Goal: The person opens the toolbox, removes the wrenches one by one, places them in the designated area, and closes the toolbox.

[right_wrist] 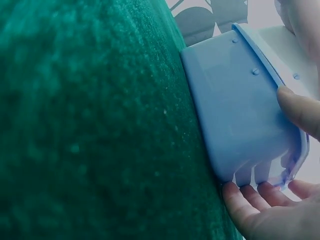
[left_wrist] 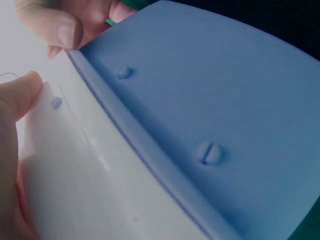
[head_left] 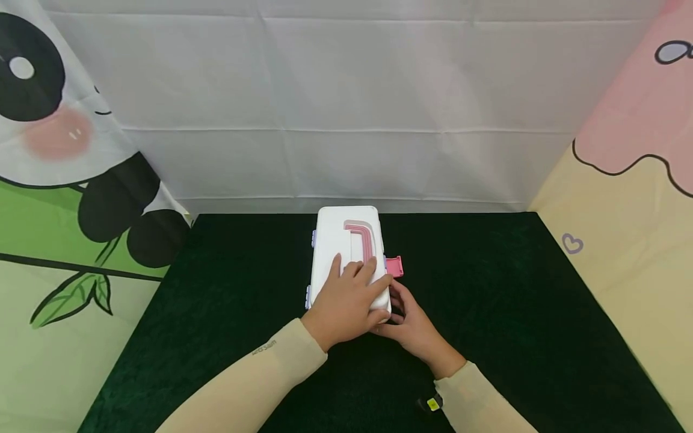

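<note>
A white box point(head_left: 346, 240) with a pink handle point(head_left: 364, 236) in its lid lies lengthwise on the dark green cloth point(head_left: 216, 313). My left hand point(head_left: 349, 297) rests flat on the near half of the lid, fingers spread toward the handle. On the box's right side a pink latch point(head_left: 394, 266) sticks out. My right hand point(head_left: 414, 328) holds the box's near right corner. In the right wrist view its thumb point(right_wrist: 300, 110) presses the bluish side wall point(right_wrist: 235, 110) and its fingers point(right_wrist: 250, 200) curl beneath. The left wrist view shows the seam between lid point(left_wrist: 90, 190) and body point(left_wrist: 210, 100).
A white sheet point(head_left: 346, 108) hangs behind the table. A panda-print cloth point(head_left: 65, 180) stands at the left and a pink and yellow cloth point(head_left: 622, 198) at the right. Green cloth stretches on both sides of the box.
</note>
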The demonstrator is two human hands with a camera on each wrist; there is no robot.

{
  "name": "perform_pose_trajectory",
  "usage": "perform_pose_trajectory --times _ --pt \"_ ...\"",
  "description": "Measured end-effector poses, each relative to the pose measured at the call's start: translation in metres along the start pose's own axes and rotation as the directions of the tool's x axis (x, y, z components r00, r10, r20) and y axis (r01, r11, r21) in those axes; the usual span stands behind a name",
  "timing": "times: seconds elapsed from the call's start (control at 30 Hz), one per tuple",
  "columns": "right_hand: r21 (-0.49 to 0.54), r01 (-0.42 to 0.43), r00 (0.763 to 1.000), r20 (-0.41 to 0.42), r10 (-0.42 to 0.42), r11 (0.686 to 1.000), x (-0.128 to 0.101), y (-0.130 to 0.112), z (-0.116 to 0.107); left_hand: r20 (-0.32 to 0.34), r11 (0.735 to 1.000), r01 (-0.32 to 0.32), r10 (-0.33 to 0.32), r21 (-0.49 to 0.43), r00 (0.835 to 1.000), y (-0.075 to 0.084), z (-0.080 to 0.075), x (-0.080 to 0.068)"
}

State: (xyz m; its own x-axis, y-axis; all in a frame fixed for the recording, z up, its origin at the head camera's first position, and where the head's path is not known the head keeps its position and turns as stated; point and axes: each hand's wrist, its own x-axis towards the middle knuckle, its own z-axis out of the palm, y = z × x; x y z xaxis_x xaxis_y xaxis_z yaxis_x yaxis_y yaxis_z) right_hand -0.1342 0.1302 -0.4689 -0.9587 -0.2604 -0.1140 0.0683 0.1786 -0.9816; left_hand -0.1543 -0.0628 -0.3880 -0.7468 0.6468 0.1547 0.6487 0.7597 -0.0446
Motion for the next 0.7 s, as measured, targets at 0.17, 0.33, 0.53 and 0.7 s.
perform_pose_trajectory --times 0.17,0.33,0.53,0.7 --pt "0.011 0.009 1.0 0.006 -0.009 1.0 0.0 0.0 -0.002 -0.009 1.0 0.01 -0.01 -0.023 1.0 -0.001 0.0 0.001" --pt "0.032 0.023 0.999 0.022 -0.024 0.999 0.0 0.001 -0.004 -0.037 0.999 0.016 -0.018 -0.048 0.999 -0.003 -0.004 -0.001" --pt "0.015 0.038 0.999 0.037 -0.038 0.999 0.0 0.001 -0.006 -0.099 0.994 0.04 -0.05 -0.098 0.994 -0.009 -0.008 -0.005" --pt "0.015 0.037 0.999 0.038 -0.038 0.999 0.0 0.002 -0.008 -0.138 0.981 0.064 -0.089 -0.181 0.986 -0.014 -0.013 -0.01"
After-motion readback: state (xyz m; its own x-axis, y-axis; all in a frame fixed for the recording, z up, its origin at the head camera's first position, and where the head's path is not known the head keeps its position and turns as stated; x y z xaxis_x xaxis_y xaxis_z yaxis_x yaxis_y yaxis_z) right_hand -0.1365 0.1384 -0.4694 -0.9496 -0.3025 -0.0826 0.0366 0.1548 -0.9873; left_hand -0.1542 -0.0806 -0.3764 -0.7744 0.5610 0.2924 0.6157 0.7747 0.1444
